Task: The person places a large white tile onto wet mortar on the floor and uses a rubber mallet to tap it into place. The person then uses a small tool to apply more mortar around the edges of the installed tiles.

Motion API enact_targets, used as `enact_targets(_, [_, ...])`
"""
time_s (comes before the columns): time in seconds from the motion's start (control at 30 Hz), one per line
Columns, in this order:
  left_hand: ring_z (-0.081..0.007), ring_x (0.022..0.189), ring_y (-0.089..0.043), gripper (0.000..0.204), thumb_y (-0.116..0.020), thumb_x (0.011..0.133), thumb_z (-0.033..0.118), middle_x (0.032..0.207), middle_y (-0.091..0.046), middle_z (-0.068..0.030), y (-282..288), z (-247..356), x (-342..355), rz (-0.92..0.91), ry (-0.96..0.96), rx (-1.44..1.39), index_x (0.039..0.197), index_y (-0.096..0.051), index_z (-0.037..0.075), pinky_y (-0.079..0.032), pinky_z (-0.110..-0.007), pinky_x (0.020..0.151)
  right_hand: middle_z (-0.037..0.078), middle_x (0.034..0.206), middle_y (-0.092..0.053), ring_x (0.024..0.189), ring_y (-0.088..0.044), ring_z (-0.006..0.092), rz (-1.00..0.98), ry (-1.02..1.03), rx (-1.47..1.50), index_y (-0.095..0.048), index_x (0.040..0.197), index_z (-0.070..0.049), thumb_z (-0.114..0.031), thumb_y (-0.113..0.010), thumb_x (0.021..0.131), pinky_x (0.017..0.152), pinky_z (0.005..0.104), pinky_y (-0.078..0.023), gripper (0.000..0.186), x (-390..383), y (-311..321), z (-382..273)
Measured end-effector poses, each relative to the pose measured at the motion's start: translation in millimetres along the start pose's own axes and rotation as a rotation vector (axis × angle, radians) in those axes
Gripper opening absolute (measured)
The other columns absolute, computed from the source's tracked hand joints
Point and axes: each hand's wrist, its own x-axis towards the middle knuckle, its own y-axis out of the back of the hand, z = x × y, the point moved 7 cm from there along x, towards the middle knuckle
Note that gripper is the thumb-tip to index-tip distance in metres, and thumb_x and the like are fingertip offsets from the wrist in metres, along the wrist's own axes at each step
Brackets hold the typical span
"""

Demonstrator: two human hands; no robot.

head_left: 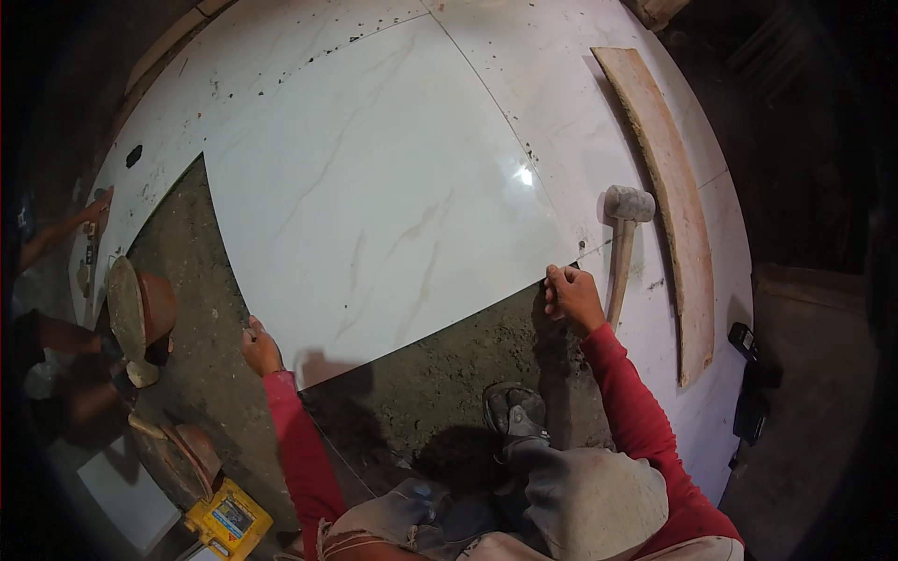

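Note:
A large white marble-veined tile lies over dark, rough mortar, with part of its edges free. My left hand has curled fingers on the tile's left edge near the lower corner. My right hand pinches the near edge by the right corner. A rubber mallet with a pale head lies just beyond my right hand on the neighboring tiles. My boot is on the mortar below the tile.
A long board lies along the right. At left are rust-brown metal pans, a yellow package, a loose white tile and a co-worker's arm by a level. Black tools sit at the right edge.

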Motion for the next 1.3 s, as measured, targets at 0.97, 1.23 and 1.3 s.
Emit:
enact_targets(0.97, [-0.0360, 0.088, -0.066, 0.030, -0.054, 0.094, 0.034, 0.095, -0.068, -0.0146, 47, 73, -23, -0.052, -0.269, 0.438, 0.095, -0.068, 0.008, -0.051, -0.047, 0.075, 0.004, 0.062, -0.056, 0.049, -0.055, 0.0129, -0.054, -0.031, -0.279, -0.058, 0.081, -0.003, -0.032, -0.060, 0.095, 0.041, 0.0256, -0.042, 0.033, 24, 28, 5])
enact_targets(1.23, [-0.0285, 0.090, -0.065, 0.034, -0.063, 0.090, 0.040, 0.095, -0.070, -0.0108, 38, 10, -28, 0.059, -0.111, 0.119, 0.105, -0.070, 0.011, -0.051, -0.040, 0.080, 0.019, 0.081, -0.064, 0.075, -0.062, 0.0328, 1.102, 0.849, -1.255, -0.059, 0.096, 0.004, -0.044, -0.059, 0.092, 0.074, 0.0412, -0.049, 0.048, -53, 115, 2])
enact_targets(1.3, [-0.0277, 0.088, -0.067, 0.036, -0.063, 0.090, 0.041, 0.095, -0.072, -0.0108, 29, 23, -36, -0.207, 0.149, -0.140, 0.103, -0.071, 0.008, -0.051, -0.038, 0.079, 0.020, 0.082, -0.065, 0.076, -0.063, 0.0345, 0.684, 0.352, -0.736, -0.059, 0.095, 0.003, -0.050, -0.060, 0.090, 0.074, 0.0429, -0.049, 0.054, -22, 153, 36])
